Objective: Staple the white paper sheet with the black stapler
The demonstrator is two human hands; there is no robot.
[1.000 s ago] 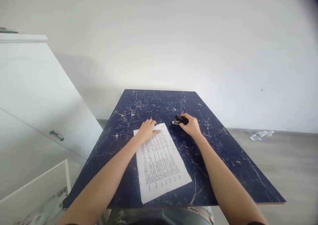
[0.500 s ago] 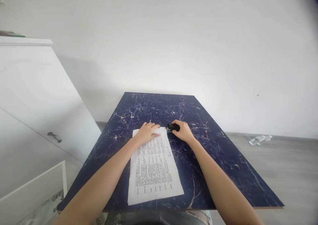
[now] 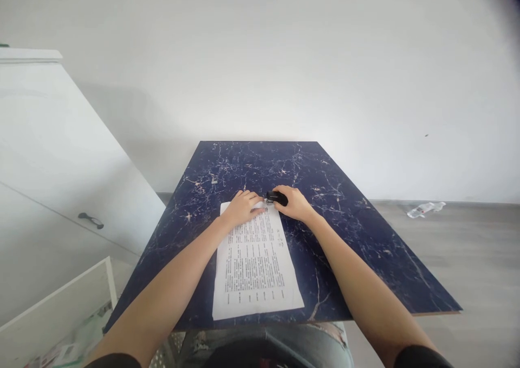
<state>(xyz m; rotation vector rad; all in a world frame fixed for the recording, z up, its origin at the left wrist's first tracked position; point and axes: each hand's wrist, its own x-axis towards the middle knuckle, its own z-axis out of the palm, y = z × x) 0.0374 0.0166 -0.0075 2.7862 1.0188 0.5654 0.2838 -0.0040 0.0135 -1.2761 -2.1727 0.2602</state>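
A stack of printed paper sheets point(image 3: 260, 270) lies lengthwise toward me on the dark blue marbled table point(image 3: 341, 232). My left hand point(image 3: 242, 208) holds the far end of the paper, thumb on its face and fingers over the top edge. In my right hand point(image 3: 293, 202) is a small black stapler point(image 3: 277, 197), gripped from the right. The stapler's jaw end meets the paper's far right corner, close to my left fingertips. Whether the corner lies between the jaws cannot be made out.
A small pale piece point(image 3: 214, 182) lies on the table's far left. To the left stand a white cabinet point(image 3: 65, 156) with a dark handle and an open white drawer or bin point(image 3: 57, 292). Clear plastic packaging point(image 3: 426, 210) rests on the floor at right.
My right hand has brought the stapler leftward onto the paper's far corner. My left hand has drawn its fingers around the paper edge. The camera view has shifted slightly.
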